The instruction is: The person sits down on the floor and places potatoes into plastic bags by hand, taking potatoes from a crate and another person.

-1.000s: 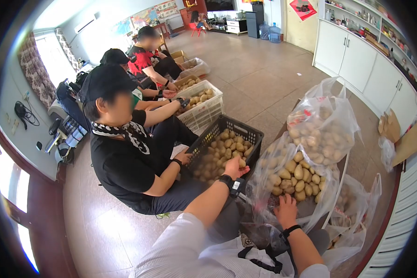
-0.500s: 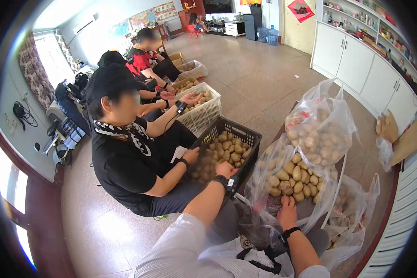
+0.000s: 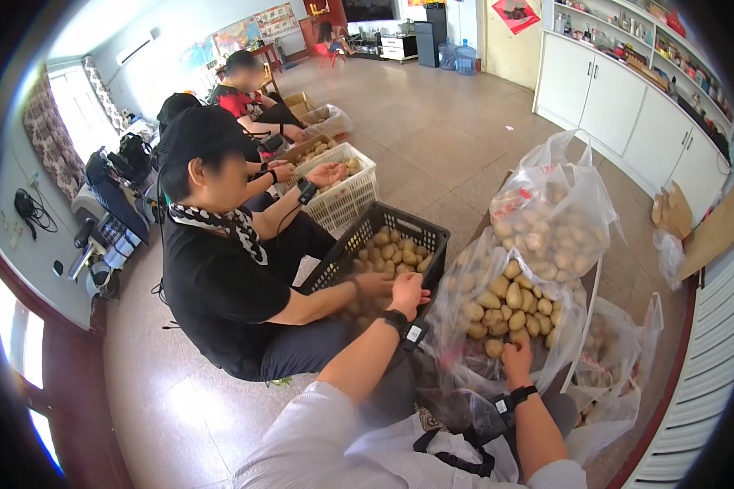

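My left hand (image 3: 409, 295) is over the right front corner of a black crate (image 3: 438, 244), fingers curled in. Whether anything is inside that hand is hidden. Potatoes (image 3: 395, 254) fill part of this crate. To the right, an open clear plastic bag (image 3: 457, 359) holds a heap of potatoes (image 3: 514, 301). My right hand (image 3: 516, 360) is at the bag's mouth, fingers closed round a potato (image 3: 519, 335) on the near side of the heap. Another potato (image 3: 494, 349) lies just left of those fingers.
A co-worker in black (image 3: 220, 261) sits at my left, one hand (image 3: 373, 285) over the black crate. Beyond are a white crate (image 3: 347, 204) and more seated people. A second full bag (image 3: 554, 220) stands behind the open one; another bag (image 3: 612, 367) is at right.
My left hand has risen from inside the crate towards its near right edge, and its fingers have curled. My right hand has closed at the potatoes. The co-worker's hand has moved further over the crate.
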The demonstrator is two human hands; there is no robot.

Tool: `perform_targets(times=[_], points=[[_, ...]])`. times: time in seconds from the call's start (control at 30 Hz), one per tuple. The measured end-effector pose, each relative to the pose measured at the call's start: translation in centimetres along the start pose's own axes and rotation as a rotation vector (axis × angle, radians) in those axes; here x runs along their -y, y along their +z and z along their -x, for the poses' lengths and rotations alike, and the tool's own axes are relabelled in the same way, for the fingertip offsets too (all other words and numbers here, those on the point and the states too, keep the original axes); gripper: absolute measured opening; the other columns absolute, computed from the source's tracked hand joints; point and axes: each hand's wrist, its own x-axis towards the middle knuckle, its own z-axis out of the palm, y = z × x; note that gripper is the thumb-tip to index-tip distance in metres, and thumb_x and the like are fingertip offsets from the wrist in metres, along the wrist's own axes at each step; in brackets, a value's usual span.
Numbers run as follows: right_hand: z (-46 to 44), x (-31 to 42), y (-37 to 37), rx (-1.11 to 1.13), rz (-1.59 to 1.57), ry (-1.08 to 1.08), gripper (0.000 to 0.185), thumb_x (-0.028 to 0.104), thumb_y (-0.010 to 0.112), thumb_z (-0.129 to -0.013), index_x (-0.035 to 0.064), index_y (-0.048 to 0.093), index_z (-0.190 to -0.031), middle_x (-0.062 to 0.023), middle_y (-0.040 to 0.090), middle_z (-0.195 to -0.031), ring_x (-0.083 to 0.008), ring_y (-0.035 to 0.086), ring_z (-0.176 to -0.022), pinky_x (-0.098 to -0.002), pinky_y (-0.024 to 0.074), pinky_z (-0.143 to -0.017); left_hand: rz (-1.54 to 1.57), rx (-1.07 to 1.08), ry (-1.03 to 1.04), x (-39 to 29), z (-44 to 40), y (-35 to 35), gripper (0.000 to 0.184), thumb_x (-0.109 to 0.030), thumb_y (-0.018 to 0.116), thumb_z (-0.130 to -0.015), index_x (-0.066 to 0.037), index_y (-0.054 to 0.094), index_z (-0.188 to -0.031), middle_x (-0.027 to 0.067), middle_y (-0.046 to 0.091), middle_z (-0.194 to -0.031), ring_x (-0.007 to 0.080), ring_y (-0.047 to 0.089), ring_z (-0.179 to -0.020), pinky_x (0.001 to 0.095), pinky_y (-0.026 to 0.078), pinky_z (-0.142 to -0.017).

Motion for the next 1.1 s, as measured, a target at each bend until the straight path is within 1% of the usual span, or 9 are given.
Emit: perform_targets(times=[0.07,0.17,0.27,0.5,0.6,0.67,0.87,1.03,1.1], points=[[1.6,3.8,-1.1,0.025,-0.324,0.289,0.037,0.023,0.064,-0.087,0.0020,0.055,-0.116,-0.0080,0.057,-0.097,-0.0202,0.058,-0.083,-0.0376,0.0490,-0.066,-0.024,0.093,-0.006,0.3,1.2,0.8,0.035,-0.021,0.052,-0.096,0.000,0.052,-0.123,0.0103,0.058,-0.107,0.0239,0.064,-0.082,0.0344,0.053,-0.062],[1.2,3.3,-1.2,0.098,-0.477,0.337,0.031,0.029,0.061,-0.091,0.0068,0.056,-0.112,-0.0058,0.058,-0.096,-0.0192,0.059,-0.080,-0.0370,0.0469,-0.058,-0.075,0.254,0.042,1.1,2.4,2.1,0.029,-0.021,0.054,-0.094,-0.002,0.057,-0.114,0.0077,0.061,-0.099,0.0182,0.063,-0.069,0.0306,0.050,-0.054],[0.7,3.0,-1.2,0.188,-0.732,0.402,0.031,0.036,0.060,-0.093,0.0136,0.056,-0.113,-0.0049,0.060,-0.099,-0.0224,0.059,-0.079,-0.0407,0.0487,-0.069,-0.150,0.382,-0.001,1.3,3.5,3.0,0.028,-0.022,0.054,-0.094,-0.002,0.057,-0.113,0.0065,0.062,-0.095,0.0168,0.062,-0.066,0.0306,0.050,-0.053],[0.9,4.8,0.0,0.253,-0.976,0.468,0.032,0.042,0.059,-0.096,0.0160,0.055,-0.114,-0.0043,0.059,-0.099,-0.0228,0.059,-0.081,-0.0385,0.0480,-0.067,-0.281,0.578,-0.086,1.8,4.7,3.7,0.029,-0.029,0.058,-0.095,-0.005,0.056,-0.111,0.0059,0.059,-0.094,0.0167,0.060,-0.064,0.0297,0.048,-0.054],[1.7,7.5,0.0,0.310,-0.996,0.463,0.031,0.035,0.058,-0.095,0.0132,0.052,-0.116,-0.0031,0.056,-0.101,-0.0212,0.060,-0.085,-0.0357,0.0505,-0.065,-0.304,0.622,-0.146,1.3,5.6,3.7,0.035,-0.033,0.058,-0.095,-0.005,0.055,-0.115,0.0074,0.058,-0.099,0.0175,0.061,-0.065,0.0299,0.048,-0.054],[1.8,8.2,0.2,0.537,-0.899,0.332,0.037,0.028,0.059,-0.094,0.0095,0.051,-0.125,-0.0056,0.056,-0.112,-0.0209,0.059,-0.094,-0.0359,0.0519,-0.070,-0.319,0.623,-0.147,1.6,5.9,3.8,0.039,-0.037,0.056,-0.095,-0.005,0.054,-0.117,0.0090,0.059,-0.102,0.0186,0.062,-0.063,0.0312,0.049,-0.054],[3.3,11.9,3.0,0.563,-0.783,-0.033,0.051,0.011,0.059,-0.091,0.0017,0.043,-0.139,-0.0128,0.054,-0.130,-0.0216,0.058,-0.112,-0.0339,0.0523,-0.083,-0.308,0.700,-0.178,1.8,5.5,3.9,0.045,-0.044,0.055,-0.096,-0.006,0.054,-0.120,0.0123,0.060,-0.111,0.0211,0.064,-0.063,0.0326,0.050,-0.055],[3.9,11.9,3.1,0.514,-0.636,-0.142,0.048,0.009,0.060,-0.090,-0.0002,0.045,-0.135,-0.0152,0.055,-0.129,-0.0269,0.058,-0.114,-0.0349,0.0505,-0.089,-0.169,0.750,-0.195,2.3,3.9,3.2,0.034,-0.035,0.057,-0.097,-0.007,0.054,-0.116,0.0077,0.062,-0.090,0.0203,0.064,-0.070,0.0317,0.048,-0.053],[3.4,10.0,3.1,0.251,-0.024,-0.431,0.047,0.010,0.062,-0.087,0.0020,0.049,-0.131,-0.0157,0.054,-0.130,-0.0294,0.057,-0.113,-0.0391,0.0492,-0.090,-0.115,0.706,-0.206,1.4,4.2,2.8,0.032,-0.034,0.057,-0.096,-0.008,0.054,-0.114,0.0078,0.062,-0.089,0.0208,0.064,-0.071,0.0326,0.049,-0.053]])
